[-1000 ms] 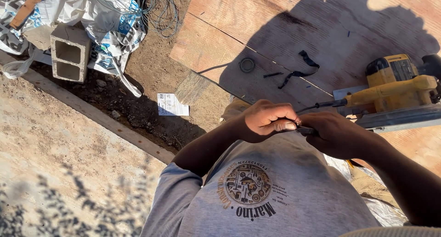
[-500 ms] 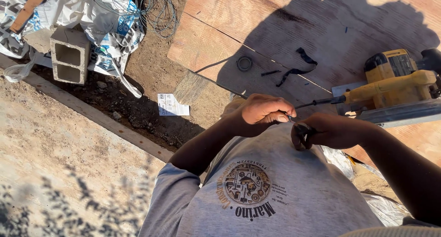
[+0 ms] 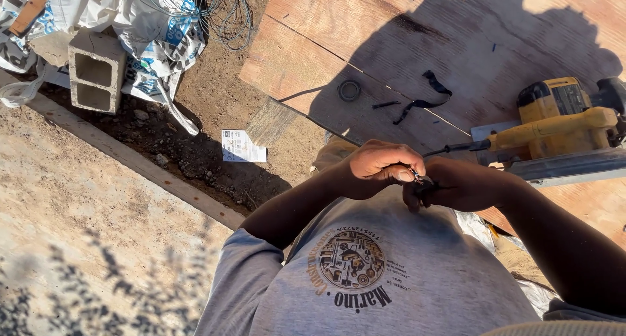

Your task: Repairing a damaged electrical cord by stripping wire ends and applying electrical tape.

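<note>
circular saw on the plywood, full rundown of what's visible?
The circular saw has a yellow body with dark worn patches, a black part at the frame's right edge and a grey metal base plate along its lower side. It rests on the plywood sheet, partly in shadow and cut off by the frame. Neither hand touches it.

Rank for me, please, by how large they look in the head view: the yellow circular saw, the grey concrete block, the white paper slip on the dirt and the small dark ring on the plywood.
1. yellow circular saw
2. grey concrete block
3. white paper slip
4. small dark ring
</note>
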